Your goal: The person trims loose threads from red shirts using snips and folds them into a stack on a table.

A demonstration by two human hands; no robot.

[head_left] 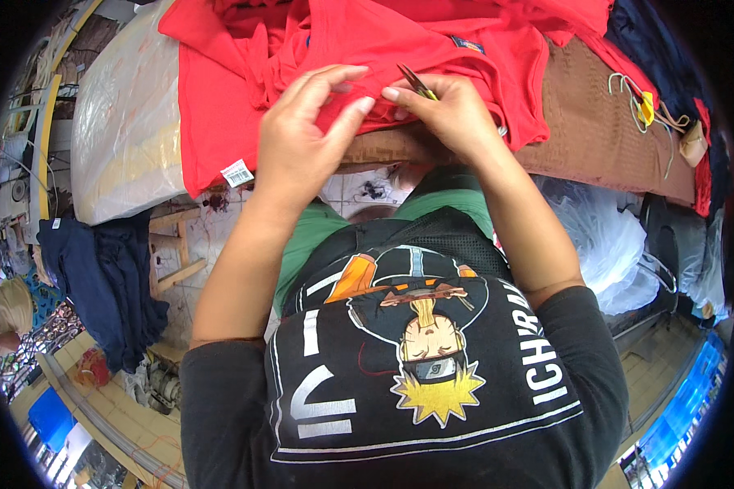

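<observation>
A red garment (220,90) lies bunched across the table in front of me, with a dark neck label (468,44) and a white tag (237,173) at its near left edge. My left hand (298,130) is held over the cloth, its thumb and fingers apart and nothing visible between them. In my right hand (461,114) are small thread snips (416,81), dark blades pointing up and away, a yellow-green part showing by the thumb. The snips are over the red cloth; whether the blades touch it I cannot tell.
Brown cloth (603,122) covers the table's right part; plastic-wrapped padding (126,122) is at its left. Cords with a yellow piece (646,107) hang at the right. Navy garments (106,285) drape at lower left. A clear plastic bag (603,244) sits below the table's right side.
</observation>
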